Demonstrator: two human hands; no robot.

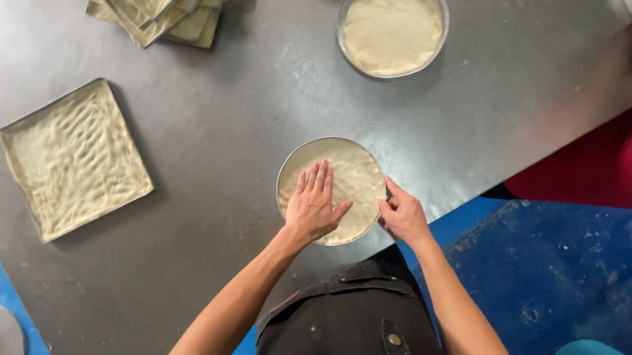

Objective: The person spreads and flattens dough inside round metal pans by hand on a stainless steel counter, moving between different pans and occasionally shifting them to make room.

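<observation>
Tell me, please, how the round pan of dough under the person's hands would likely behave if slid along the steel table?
The round pan looks like thin metal with a low rim, so it probably slides easily on the smooth steel table. It is flat and wide, so tipping seems unlikely. The dough under the left hand looks soft and would likely dent; the right hand steadies the rim.

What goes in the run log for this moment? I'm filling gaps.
left hand: flat on dough in round pan | right hand: at pan rim | table: steel
</observation>
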